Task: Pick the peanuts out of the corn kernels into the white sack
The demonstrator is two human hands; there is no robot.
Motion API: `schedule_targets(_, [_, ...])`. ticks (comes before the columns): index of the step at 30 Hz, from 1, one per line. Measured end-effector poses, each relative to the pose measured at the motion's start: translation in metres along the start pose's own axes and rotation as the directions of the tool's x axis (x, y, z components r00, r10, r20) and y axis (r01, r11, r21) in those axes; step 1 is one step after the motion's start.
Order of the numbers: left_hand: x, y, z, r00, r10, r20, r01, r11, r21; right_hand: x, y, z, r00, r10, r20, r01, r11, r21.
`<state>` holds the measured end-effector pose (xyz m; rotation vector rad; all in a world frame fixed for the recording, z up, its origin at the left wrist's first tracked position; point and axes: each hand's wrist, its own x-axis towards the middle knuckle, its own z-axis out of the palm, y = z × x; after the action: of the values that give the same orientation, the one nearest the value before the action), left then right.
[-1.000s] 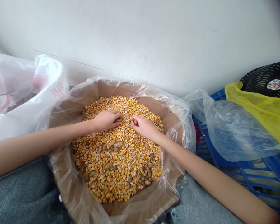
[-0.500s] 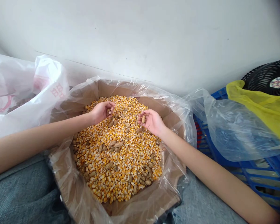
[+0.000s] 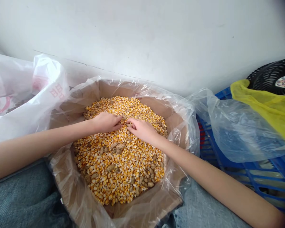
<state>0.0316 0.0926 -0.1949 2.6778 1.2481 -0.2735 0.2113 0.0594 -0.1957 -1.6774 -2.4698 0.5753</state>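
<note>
The left hand (image 3: 106, 122) is bent palm-down on the heap, fingers curled under; whether they hold anything I cannot tell. The right hand (image 3: 142, 129) faces it, thumb and forefinger drawn close around a spot strewn with peanuts (image 3: 120, 146), and its grasp is just as hard to read. With the fingertips so near each other, they could knock together and make either hand drop a nut. Unshelled peanuts lie scattered through the corn kernels (image 3: 137, 155), some partly buried, so a hasty scoop could bring up loose grain too. Around them, the clear plastic liner (image 3: 154, 90) hangs loosely over the cardboard box (image 3: 177, 125); the right forearm crosses its edge and might snag it. The box sits between denim-clad legs (image 3: 21, 190), and a shifting knee could tip it.
</note>
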Motion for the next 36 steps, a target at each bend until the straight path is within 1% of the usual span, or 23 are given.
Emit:
schedule_targets(3, [0.001, -0.002, 0.005, 1.000, -0.003, -0.011, 0.003, 0.999, -0.035, 0.001, 0.000, 0.007, 1.000, 0.002, 0.000, -0.002, 1.000, -0.005])
schedule_targets(5, [0.001, -0.005, 0.006, 0.999, -0.024, -0.043, 0.018, 0.993, -0.116, 0.002, 0.001, 0.008, 1.000, -0.002, -0.009, 0.002, 0.999, 0.041])
schedule_targets(7, [0.002, -0.009, 0.006, 0.993, -0.077, -0.092, 0.049, 0.961, -0.273, 0.003, 0.004, 0.006, 1.000, 0.023, -0.007, -0.022, 0.985, 0.171])
schedule_targets(8, [0.004, -0.011, 0.004, 0.986, -0.127, -0.107, 0.074, 0.913, -0.401, 0.004, 0.007, 0.003, 0.998, 0.055, 0.007, -0.055, 0.956, 0.288])
schedule_targets(9, [0.005, -0.013, 0.002, 0.977, -0.189, -0.099, 0.101, 0.820, -0.563, 0.006, 0.009, -0.001, 0.995, 0.092, 0.031, -0.096, 0.893, 0.439])
schedule_targets(10, [0.007, -0.016, 0.000, 0.968, -0.243, -0.057, 0.124, 0.667, -0.735, 0.007, 0.013, -0.005, 0.990, 0.126, 0.060, -0.136, 0.785, 0.605])
schedule_targets(12, [0.010, -0.022, -0.004, 0.962, -0.260, 0.087, 0.147, 0.219, -0.965, 0.010, 0.020, -0.016, 0.980, 0.165, 0.109, -0.173, 0.455, 0.874])
schedule_targets(13, [0.011, -0.025, -0.006, 0.964, -0.222, 0.149, 0.151, -0.007, -0.989, 0.011, 0.024, -0.021, 0.977, 0.174, 0.120, -0.166, 0.280, 0.946])
schedule_targets(14, [0.012, -0.027, -0.008, 0.967, -0.174, 0.186, 0.152, -0.191, -0.970, 0.012, 0.027, -0.025, 0.976, 0.179, 0.126, -0.150, 0.127, 0.981])
schedule_targets(15, [0.012, -0.029, -0.009, 0.970, -0.136, 0.200, 0.148, -0.321, -0.935, 0.012, 0.030, -0.029, 0.975, 0.177, 0.132, -0.135, 0.003, 0.991])
schedule_targets(16, [0.012, -0.029, -0.010, 0.972, -0.119, 0.203, 0.140, -0.405, -0.904, 0.011, 0.032, -0.031, 0.974, 0.173, 0.147, -0.133, -0.094, 0.987])
schedule_targets(18, [0.012, -0.029, -0.010, 0.971, -0.125, 0.203, 0.124, -0.464, -0.877, 0.009, 0.034, -0.033, 0.968, 0.150, 0.200, -0.165, -0.217, 0.962])
schedule_targets(20, [0.012, -0.027, -0.009, 0.968, -0.151, 0.199, 0.122, -0.408, -0.905, 0.008, 0.033, -0.032, 0.959, 0.123, 0.256, -0.221, -0.242, 0.945])
schedule_targets(22, [0.011, -0.025, -0.007, 0.964, -0.184, 0.194, 0.146, -0.248, -0.958, 0.006, 0.032, -0.032, 0.950, 0.107, 0.292, -0.274, -0.160, 0.948])
schedule_targets(24, [0.010, -0.024, -0.005, 0.960, -0.221, 0.174, 0.181, 0.013, -0.983, 0.005, 0.030, -0.032, 0.951, 0.101, 0.292, -0.295, 0.014, 0.955])
schedule_targets(26, [0.006, -0.023, -0.005, 0.965, -0.243, 0.097, 0.179, 0.345, -0.922, 0.003, 0.030, -0.035, 0.954, 0.093, 0.284, -0.298, 0.227, 0.927])
schedule_targets(28, [0.001, -0.022, -0.009, 0.971, -0.238, 0.003, 0.162, 0.655, -0.738, 0.001, 0.032, -0.040, 0.958, 0.081, 0.274, -0.280, 0.462, 0.842])
schedule_targets(29, [-0.001, -0.021, -0.010, 0.973, -0.229, -0.026, 0.166, 0.772, -0.614, 0.000, 0.032, -0.042, 0.963, 0.076, 0.260, -0.254, 0.591, 0.766])
schedule_targets(30, [-0.003, -0.019, -0.012, 0.975, -0.221, -0.032, 0.179, 0.856, -0.485, -0.001, 0.033, -0.044, 0.968, 0.075, 0.238, -0.217, 0.723, 0.656])
schedule_targets(32, [-0.007, -0.016, -0.013, 0.979, -0.205, 0.008, 0.200, 0.942, -0.268, -0.003, 0.034, -0.045, 0.978, 0.071, 0.195, -0.138, 0.924, 0.356])
schedule_targets(33, [-0.008, -0.014, -0.012, 0.981, -0.189, 0.033, 0.192, 0.961, -0.200, -0.004, 0.033, -0.043, 0.977, 0.074, 0.198, -0.114, 0.973, 0.202])
schedule_targets(34, [-0.009, -0.013, -0.009, 0.984, -0.170, 0.053, 0.176, 0.971, -0.160, -0.006, 0.032, -0.041, 0.973, 0.080, 0.218, -0.098, 0.992, 0.076])
schedule_targets(36, [-0.009, -0.012, -0.003, 0.989, -0.136, 0.065, 0.144, 0.981, -0.130, -0.008, 0.028, -0.034, 0.953, 0.092, 0.290, -0.072, 0.994, -0.081])
